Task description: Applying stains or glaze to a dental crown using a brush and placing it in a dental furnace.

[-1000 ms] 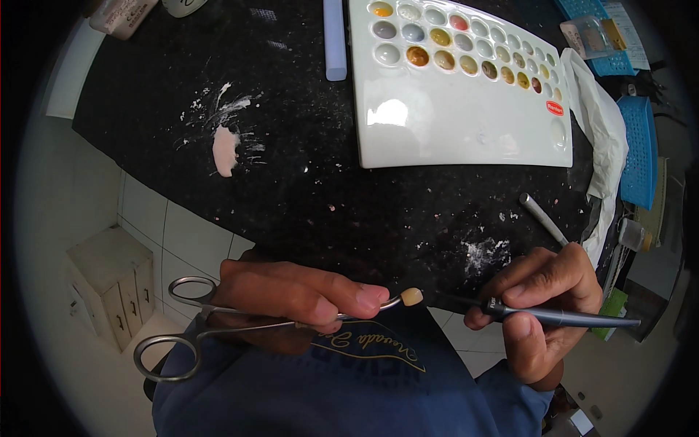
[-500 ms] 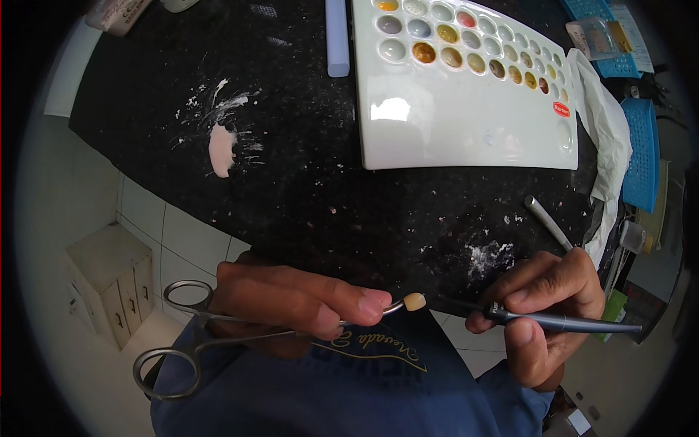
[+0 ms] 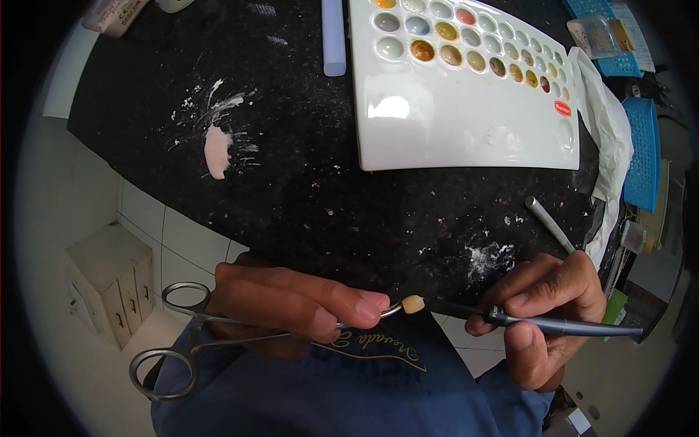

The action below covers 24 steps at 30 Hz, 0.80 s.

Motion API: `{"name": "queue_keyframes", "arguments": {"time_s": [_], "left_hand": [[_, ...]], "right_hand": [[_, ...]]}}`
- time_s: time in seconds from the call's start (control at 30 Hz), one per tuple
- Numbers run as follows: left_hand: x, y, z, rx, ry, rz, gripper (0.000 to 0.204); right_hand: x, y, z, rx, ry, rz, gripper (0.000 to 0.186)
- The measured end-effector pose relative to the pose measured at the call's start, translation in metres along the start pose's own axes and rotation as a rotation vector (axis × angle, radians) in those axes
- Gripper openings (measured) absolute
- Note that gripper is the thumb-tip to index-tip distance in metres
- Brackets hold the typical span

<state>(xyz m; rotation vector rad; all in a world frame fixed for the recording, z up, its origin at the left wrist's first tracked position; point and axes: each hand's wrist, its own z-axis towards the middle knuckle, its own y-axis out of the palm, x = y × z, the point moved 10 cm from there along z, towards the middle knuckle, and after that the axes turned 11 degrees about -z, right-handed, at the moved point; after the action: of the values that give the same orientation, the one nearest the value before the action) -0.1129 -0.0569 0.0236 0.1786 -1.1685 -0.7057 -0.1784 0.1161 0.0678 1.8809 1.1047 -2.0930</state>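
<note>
The left hand [image 3: 291, 306] pinches a clamp [image 3: 189, 342] gripping a small tooth [image 3: 413, 304] near the tabletop [image 3: 306, 197] edge, the right hand [image 3: 542, 306] grips a brush [image 3: 539, 323], seemingly touching it; a hard push could knock the tooth loose.

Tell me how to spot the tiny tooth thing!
Find the black counter, then the two hands at its near edge. Between them, metal forceps in the left hand grip a small cream tooth-shaped piece, the only pale bead there.
</note>
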Motion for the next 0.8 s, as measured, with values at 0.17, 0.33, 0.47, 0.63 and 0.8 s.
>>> {"name": "queue_keyframes", "arguments": {"time_s": [0.17,0.33,0.47,0.63,0.8], "left_hand": [[-0.0015,0.0018,0.0013,-0.100,-0.113,-0.103,0.044],[0.0013,0.0021,0.0004,-0.092,-0.075,-0.177,0.048],[-0.0037,0.0030,-0.0035,-0.085,-0.106,-0.208,0.047],[-0.0002,0.0011,-0.0038,-0.058,-0.042,-0.170,0.043],[-0.0013,0.0042,-0.0015,-0.076,-0.048,-0.199,0.038]], "right_hand": [[0.0000,-0.0003,-0.0005,0.000,-0.001,-0.006,0.027],[0.0001,-0.0006,-0.0012,0.003,0.013,-0.002,0.027],[0.0006,-0.0003,-0.0007,-0.002,0.018,0.003,0.027],[0.0026,-0.0021,-0.0031,0.062,0.055,0.045,0.028],[0.0052,-0.0033,-0.0068,0.123,0.096,0.076,0.028]]}}
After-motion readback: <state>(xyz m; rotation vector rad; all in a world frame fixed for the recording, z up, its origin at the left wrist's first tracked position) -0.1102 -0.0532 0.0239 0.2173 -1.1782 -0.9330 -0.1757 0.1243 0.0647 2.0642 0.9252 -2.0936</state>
